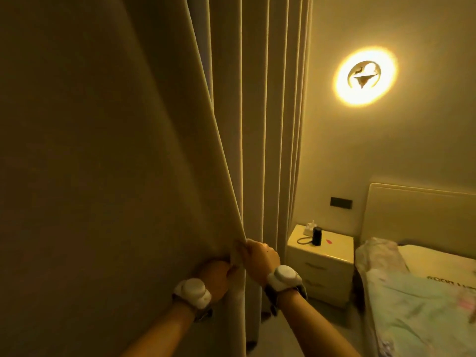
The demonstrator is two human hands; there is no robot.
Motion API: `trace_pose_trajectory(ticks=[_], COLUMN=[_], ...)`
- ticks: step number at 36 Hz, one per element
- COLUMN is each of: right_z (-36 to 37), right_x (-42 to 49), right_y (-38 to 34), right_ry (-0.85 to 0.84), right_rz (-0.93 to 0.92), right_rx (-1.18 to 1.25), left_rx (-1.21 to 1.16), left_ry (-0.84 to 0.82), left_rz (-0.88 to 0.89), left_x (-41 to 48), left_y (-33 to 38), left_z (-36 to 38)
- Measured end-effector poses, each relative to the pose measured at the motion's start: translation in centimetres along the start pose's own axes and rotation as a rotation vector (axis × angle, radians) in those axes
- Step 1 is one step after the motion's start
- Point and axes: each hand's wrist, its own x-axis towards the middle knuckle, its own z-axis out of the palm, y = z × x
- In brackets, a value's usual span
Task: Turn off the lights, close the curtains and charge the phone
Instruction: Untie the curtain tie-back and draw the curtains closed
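Two beige curtain panels fill the left and middle of the view. The left curtain point(98, 155) is stretched flat; the right curtain point(273, 119) hangs in pleats. Their edges meet low down, where my left hand point(217, 275) grips the left panel's edge and my right hand point(258, 258) pinches the right panel's edge. Both wrists carry white bands. A round wall lamp point(364, 76) glows on the wall at the right. A dark switch panel point(341, 203) sits on the wall above the nightstand point(334, 247). No phone is visible.
The nightstand holds a dark cylinder point(317, 236) with a cable and a tissue box. A bed point(422, 300) with a pale headboard and light green bedding stands at the lower right. A strip of floor lies between curtains and bed.
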Motion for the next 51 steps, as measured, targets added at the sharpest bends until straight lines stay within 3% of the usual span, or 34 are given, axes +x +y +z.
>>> trace_pose_trajectory(ticks=[20, 30, 33, 37, 46, 51], right_z=[-6.1, -4.2, -3.5, -3.5, -3.3, -2.6], right_x=[15.4, 21.0, 21.6, 22.0, 19.2, 16.1], right_y=[17.1, 17.9, 17.3, 17.0, 15.9, 14.9], right_ry=[0.164, 0.119, 0.108, 0.075, 0.014, -0.033], right_rz=[0.310, 0.345, 0.321, 0.312, 0.248, 0.184], right_rx=[0.049, 0.069, 0.047, 0.031, 0.077, 0.059], left_rx=[0.079, 0.071, 0.110, 0.071, 0.008, -0.012], left_ry=[-0.006, -0.027, -0.075, 0.008, -0.083, 0.016], left_rz=[0.282, 0.289, 0.246, 0.245, 0.185, 0.129], left_x=[24.8, 31.7, 32.2, 31.8, 27.4, 22.4], left_y=[13.9, 10.8, 9.8, 9.3, 8.1, 7.5], left_z=[4.8, 4.7, 4.6, 4.0, 4.7, 4.7])
